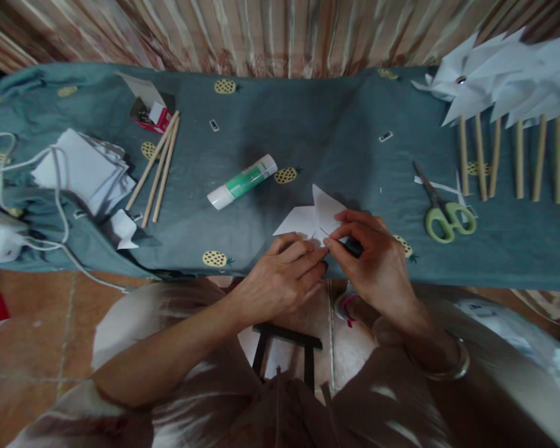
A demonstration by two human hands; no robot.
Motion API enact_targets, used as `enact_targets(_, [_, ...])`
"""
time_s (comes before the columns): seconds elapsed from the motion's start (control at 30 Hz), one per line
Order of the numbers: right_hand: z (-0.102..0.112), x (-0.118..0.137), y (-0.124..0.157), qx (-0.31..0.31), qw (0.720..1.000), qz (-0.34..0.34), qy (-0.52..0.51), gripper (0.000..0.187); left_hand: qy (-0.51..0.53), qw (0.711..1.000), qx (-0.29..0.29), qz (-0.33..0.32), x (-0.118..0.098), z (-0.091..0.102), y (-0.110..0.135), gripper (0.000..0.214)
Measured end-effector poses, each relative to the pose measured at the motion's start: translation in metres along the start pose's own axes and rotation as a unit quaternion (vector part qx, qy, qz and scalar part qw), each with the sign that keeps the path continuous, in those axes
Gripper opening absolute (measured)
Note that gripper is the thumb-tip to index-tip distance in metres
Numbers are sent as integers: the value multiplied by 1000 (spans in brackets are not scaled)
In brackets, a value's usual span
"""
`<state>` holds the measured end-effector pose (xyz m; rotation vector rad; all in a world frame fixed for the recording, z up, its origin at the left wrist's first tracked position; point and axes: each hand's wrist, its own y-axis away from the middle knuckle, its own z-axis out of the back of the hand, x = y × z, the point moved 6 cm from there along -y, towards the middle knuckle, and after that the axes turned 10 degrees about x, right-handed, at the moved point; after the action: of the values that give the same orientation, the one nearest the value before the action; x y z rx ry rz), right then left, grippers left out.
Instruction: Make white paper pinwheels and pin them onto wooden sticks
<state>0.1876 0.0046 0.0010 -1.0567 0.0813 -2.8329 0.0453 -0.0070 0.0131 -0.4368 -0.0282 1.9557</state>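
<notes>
A white paper pinwheel (300, 221), its blades folded toward the middle, lies at the near edge of the cloth-covered table. My left hand (284, 274) is closed on its near side, with fingertips at the centre. My right hand (373, 255) pinches what looks like a thin pointed tool with a dark handle (353, 246). The thin tip points at the pinwheel's centre; whether it has pierced the paper I cannot tell. My fingers hide the pinwheel's near part. Beyond it lies a green and white glue stick (243, 182).
On the right are green-handled scissors (443, 214), paper strips (441, 185) and several finished pinwheels (476, 78) on sticks. To the left lie loose wooden sticks (161, 168), a small open red box (152, 112), stacked paper (81, 168) and a white cable (58, 186).
</notes>
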Motion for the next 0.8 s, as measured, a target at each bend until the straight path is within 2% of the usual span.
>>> enact_targets(0.8, [0,1,2,9,1000,16,-14,11,-10,1000,-2,12,0,0,-1,18])
